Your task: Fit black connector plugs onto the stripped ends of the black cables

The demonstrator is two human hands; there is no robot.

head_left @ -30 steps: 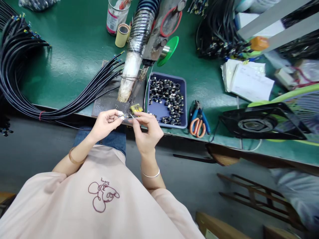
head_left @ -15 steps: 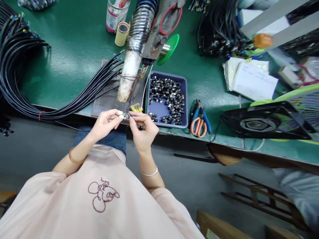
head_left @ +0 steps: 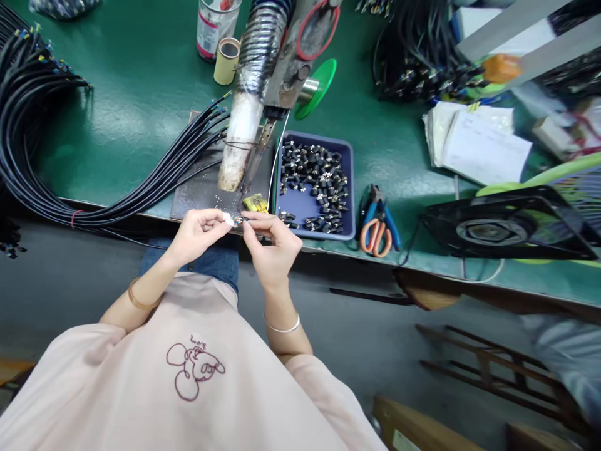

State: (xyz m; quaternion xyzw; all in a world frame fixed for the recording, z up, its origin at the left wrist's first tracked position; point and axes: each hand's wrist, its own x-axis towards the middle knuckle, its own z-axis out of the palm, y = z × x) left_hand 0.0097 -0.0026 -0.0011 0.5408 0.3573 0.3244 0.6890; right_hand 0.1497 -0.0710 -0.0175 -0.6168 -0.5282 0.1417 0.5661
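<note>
At the bench's front edge, my left hand (head_left: 198, 235) is closed in a pinch, with white coverings on its fingertips. It holds the end of a black cable, whose small coloured wires (head_left: 237, 222) show between both hands. My right hand (head_left: 275, 245) pinches a small black connector (head_left: 245, 219) against those wires; its fingers hide most of it. Just beyond the hands, a soldering iron (head_left: 257, 150) points down beside a wrapped duct (head_left: 235, 150). A yellow piece (head_left: 256, 203) lies near my right fingertips. To the right, a blue tray (head_left: 350, 188) contains many black connectors (head_left: 323, 169).
A bundle of black cables (head_left: 141, 203) curves along the left of the green bench (head_left: 117, 125). Pliers with orange handles (head_left: 375, 235) lie right of the tray, near a black fan (head_left: 498, 232) and papers (head_left: 483, 144). A green solder spool (head_left: 322, 88) stands behind the iron.
My right hand has shifted very slightly right, and the thin bright strand at its fingertips no longer shows. Both hands stay pinched together at the same spot. The view has moved a little.
</note>
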